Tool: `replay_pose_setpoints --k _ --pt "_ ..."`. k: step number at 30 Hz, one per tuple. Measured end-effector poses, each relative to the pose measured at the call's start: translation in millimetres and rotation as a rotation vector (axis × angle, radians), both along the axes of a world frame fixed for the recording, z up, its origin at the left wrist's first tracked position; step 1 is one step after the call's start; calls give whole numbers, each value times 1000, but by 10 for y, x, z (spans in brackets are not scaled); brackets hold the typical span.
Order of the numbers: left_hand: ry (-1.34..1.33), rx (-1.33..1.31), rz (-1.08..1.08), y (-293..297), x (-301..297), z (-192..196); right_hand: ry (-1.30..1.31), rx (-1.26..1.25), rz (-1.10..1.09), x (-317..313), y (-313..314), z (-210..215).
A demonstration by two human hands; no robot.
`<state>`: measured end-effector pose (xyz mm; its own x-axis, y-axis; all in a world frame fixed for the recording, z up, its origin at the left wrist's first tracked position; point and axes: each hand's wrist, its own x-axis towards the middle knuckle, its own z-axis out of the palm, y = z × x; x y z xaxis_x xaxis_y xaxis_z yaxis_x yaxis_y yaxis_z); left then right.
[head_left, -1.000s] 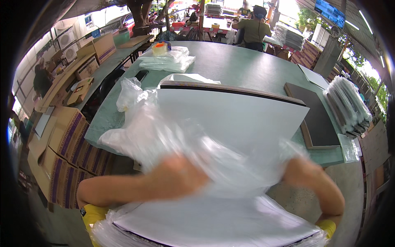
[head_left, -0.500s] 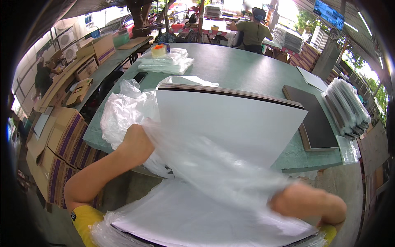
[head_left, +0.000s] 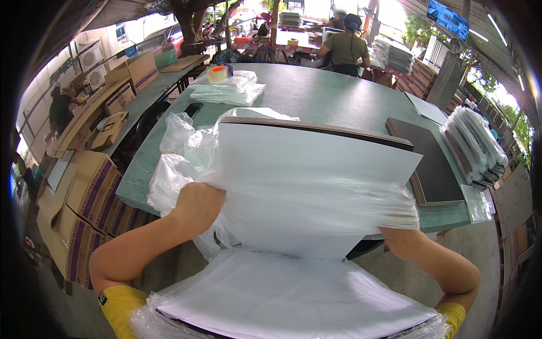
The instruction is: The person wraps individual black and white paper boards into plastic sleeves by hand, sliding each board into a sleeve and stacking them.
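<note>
A clear plastic bag point(head_left: 316, 200) stretches taut across a stack of white-faced boards point(head_left: 316, 147) that leans at the table's near edge. At the stack's left side my left hand point(head_left: 200, 206) is closed on the gathered plastic. My right hand point(head_left: 400, 237) is closed at the bag's other end, its fingers partly hidden under wrinkled plastic. Against my body, a second white board point(head_left: 305, 288) with plastic around its edges lies tilted below the stack. Crumpled clear plastic point(head_left: 175, 175) spreads beside my left hand.
On the green table point(head_left: 299, 85) are folded plastic bags point(head_left: 231, 93) with a tape roll point(head_left: 218, 72) on top, a phone point(head_left: 193, 108), dark boards point(head_left: 435, 169) and plastic-wrapped boards point(head_left: 473, 141). Cardboard boxes point(head_left: 87, 192) stand at the left. A co-worker point(head_left: 345, 48) is beyond the table.
My right hand has moved up and away from my body, drawing the plastic across the stack's face. The left hand has shifted slightly right and down, still gripping the plastic.
</note>
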<state>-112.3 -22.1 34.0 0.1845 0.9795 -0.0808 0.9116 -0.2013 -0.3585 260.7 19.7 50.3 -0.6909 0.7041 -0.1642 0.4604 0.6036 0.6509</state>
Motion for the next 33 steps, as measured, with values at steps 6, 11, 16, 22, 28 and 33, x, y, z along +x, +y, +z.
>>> replay_pose_setpoints --k 6,11,16,22,28,33 --pt "112 177 4 4 101 206 -170 -310 -207 -133 103 -21" --pt "191 150 104 182 -155 168 24 -1119 -33 -219 -187 333" --pt "-629 -68 -534 -319 -292 -424 1672 -215 -91 741 443 697" --pt "-1484 699 325 124 -709 168 1144 -150 -60 145 304 239" --pt "-945 804 -115 232 -147 414 1370 264 118 247 576 363" --pt "-1084 653 -251 276 -153 494 1637 -134 52 701 613 381"
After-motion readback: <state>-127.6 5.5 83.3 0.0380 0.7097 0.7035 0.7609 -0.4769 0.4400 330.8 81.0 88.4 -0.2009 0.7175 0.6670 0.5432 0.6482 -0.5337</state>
